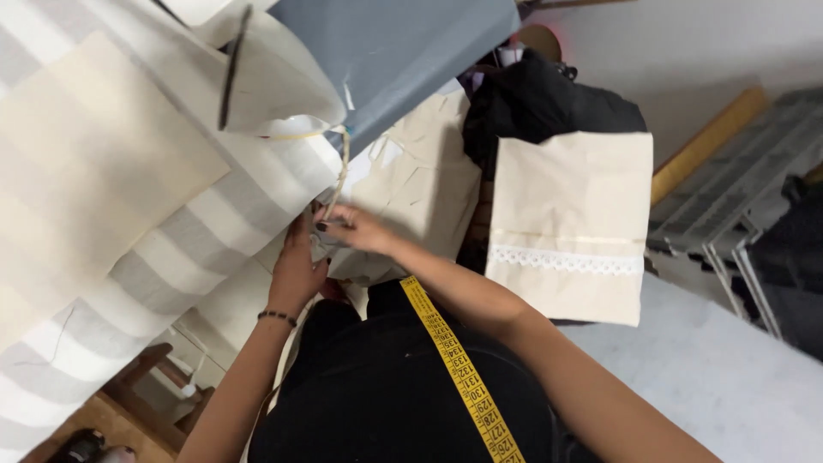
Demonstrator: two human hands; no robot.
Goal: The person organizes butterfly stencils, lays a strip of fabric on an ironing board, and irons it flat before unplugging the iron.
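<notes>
Grey-and-white striped cloth (171, 249) drapes over the bench edge at left, and both hands meet at its hanging border — the left hand (296, 273) flat against it, the right hand (356, 229) pinching a thin pale cord (342, 167). Pale floor (729, 377) lies open at right, beyond a cream lace-trimmed fabric panel (570, 223).

No label, sign or screen shows near my hands. The one package-like item is a flat, rectangular cream cloth bag (566, 201), lying to the right of my right hand (356, 227) and well apart from it. A band of white lace crosses its lower part. Whether it is open or holds anything cannot be told.
</notes>
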